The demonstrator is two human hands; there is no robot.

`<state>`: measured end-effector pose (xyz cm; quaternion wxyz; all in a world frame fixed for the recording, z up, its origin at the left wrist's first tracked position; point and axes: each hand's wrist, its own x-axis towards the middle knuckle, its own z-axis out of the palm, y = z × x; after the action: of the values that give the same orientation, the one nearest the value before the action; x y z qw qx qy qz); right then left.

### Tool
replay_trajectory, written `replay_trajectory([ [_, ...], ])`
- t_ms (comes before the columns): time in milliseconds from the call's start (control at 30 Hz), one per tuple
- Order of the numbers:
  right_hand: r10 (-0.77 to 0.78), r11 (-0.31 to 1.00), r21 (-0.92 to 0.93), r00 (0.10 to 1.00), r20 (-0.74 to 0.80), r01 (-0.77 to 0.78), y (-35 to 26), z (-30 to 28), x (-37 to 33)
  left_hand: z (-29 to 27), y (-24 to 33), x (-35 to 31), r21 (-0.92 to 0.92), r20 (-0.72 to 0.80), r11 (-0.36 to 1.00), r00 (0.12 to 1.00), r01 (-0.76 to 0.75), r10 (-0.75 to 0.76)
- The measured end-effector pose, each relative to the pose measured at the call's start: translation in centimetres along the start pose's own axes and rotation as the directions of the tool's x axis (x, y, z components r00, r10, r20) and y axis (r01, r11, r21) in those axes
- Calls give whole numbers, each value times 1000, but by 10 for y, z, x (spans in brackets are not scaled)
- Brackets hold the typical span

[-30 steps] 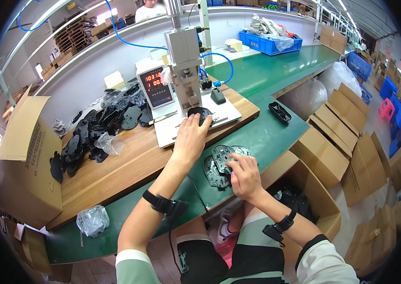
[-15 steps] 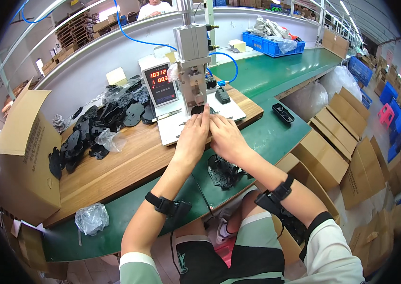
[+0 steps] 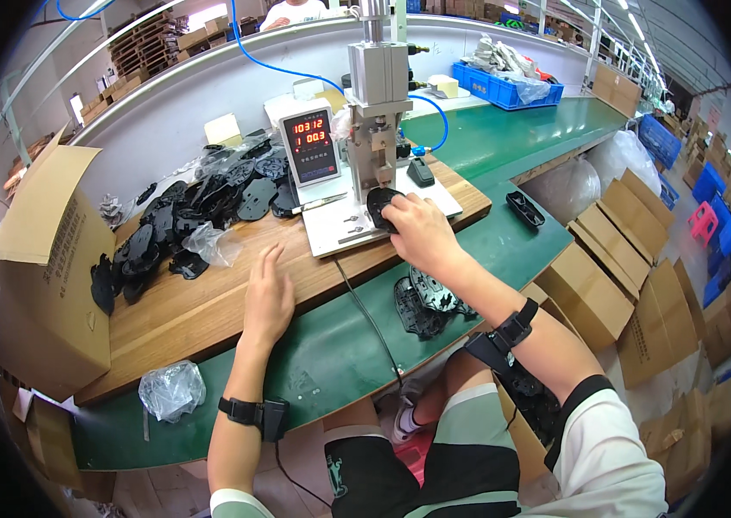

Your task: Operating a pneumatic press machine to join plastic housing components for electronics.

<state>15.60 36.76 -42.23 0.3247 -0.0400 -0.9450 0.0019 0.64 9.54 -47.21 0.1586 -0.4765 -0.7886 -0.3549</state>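
1. Shows plain black on the moulded piece [image 3: 378, 211] and the heaped shells [image 3: 236, 183].
2. Mixes black with silvery grey on the stacked shells [image 3: 415, 311].
3. Gleams silver-grey on the press [image 3: 378, 79], white on the base plate [image 3: 329, 233].
4. Glows red on the black-faced white display box [image 3: 312, 148].
5. Runs green across the worktop [image 3: 331, 371], brown and wood-grained across the board [image 3: 201, 311].
6. Turns bright blue on the tube [image 3: 446, 126] and crate [image 3: 485, 86].
7. Shows tan with dark print on the carton [image 3: 42, 302].
8. Splits black and sage on the shorts [image 3: 465, 449].

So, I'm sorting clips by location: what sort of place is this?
Probably a factory assembly area: a press-like machine beside a red-lit display, a heap of black parts, and cardboard boxes around the bench.
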Motion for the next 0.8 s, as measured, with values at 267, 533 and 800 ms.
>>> replay_trajectory([
  [267,-52,999,0,998,42,52,6,-1,1,5,1,-5,-168,-60,976,986,142,-154],
  [533,-11,1000,27,1000,28,11,0,-3,-3,5,-10,-6,-133,-121,989,989,68,-84],
  [800,17,999,48,999,-46,-15,-4,3,-6,2,-4,-5,-149,-90,983,989,105,-119],
])
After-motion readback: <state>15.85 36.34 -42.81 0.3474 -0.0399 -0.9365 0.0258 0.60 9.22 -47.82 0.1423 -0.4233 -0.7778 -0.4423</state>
